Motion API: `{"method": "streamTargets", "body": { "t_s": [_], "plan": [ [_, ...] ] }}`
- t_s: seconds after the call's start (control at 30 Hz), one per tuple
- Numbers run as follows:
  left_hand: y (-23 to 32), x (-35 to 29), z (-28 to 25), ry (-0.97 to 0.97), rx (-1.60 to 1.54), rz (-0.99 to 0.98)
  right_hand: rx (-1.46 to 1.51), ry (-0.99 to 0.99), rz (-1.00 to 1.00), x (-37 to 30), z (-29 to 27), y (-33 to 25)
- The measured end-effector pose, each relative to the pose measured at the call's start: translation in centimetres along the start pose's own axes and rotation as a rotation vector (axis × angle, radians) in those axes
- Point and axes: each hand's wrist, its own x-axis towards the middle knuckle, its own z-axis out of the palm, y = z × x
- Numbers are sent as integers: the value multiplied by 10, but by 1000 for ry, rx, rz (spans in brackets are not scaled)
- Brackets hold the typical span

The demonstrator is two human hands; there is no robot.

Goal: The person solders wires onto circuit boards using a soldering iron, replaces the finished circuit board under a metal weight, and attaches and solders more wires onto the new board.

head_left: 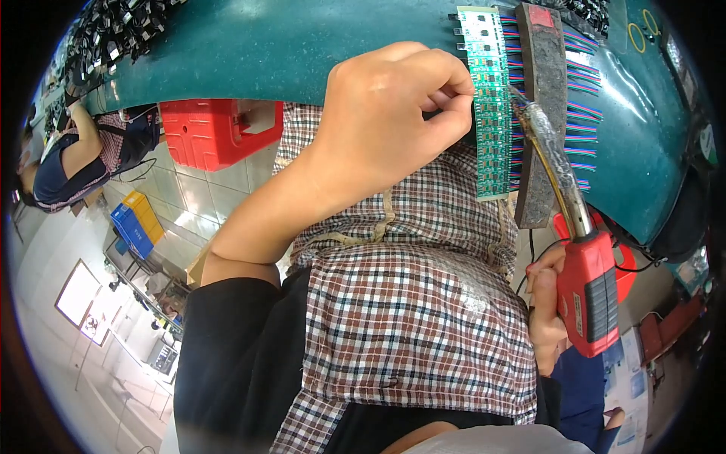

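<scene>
A long green panel of small circuit boards [493, 113] lies along the table edge, with black parts sticking out from the top of its left side. My left hand [397, 113] is closed, thumb and forefinger pinched at the panel's left edge. Whatever sits between those fingertips is hidden. In my right hand [546, 303] is a red and black soldering gun [587, 291]. Its metal barrel slants up and left, bringing the thin tip close to the panel's right edge, where thin multicoloured wires [582, 112] meet the boards. A dark bar [541, 121] lies across these wires.
A green mat [249, 64] covers the table. Piles of black parts [125, 34] rest at the far left and far right. Yellow rings [643, 34] lie at the far right. A red plastic stool [200, 132] stands below the table edge. Another person [76, 155] sits at the left.
</scene>
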Motion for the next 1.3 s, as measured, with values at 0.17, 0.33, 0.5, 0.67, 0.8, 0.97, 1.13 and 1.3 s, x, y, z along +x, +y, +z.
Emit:
{"method": "streamTargets", "body": {
  "t_s": [0.17, 0.33, 0.5, 0.67, 0.8, 0.97, 1.13, 1.3],
  "plan": [
    [4, -1, -3, 7, 17, 15, 523, 8, -114, 2, 9, 26],
    [16, 1, -16, -57, 2, -102, 457, 93, -211, 13, 1, 19],
    [16, 59, -34, 40, 365, 236, 561, 242, -171, 10, 13, -3],
    [-7, 161, 4, 135, 480, 502, 804, 292, -112, 10, 15, -12],
    [-7, 203, 30, 23, 549, 399, 863, 374, -128, 8, 23, -15],
    [-11, 212, 41, -40, 627, 307, 952, 380, -44, 6, 27, -12],
    [12, 194, 22, -61, 639, 320, 989, 441, -65, 13, 25, -15],
    [5, 162, 3, 195, 273, 473, 1069, 462, -126, 17, 27, -17]
  ]
}}
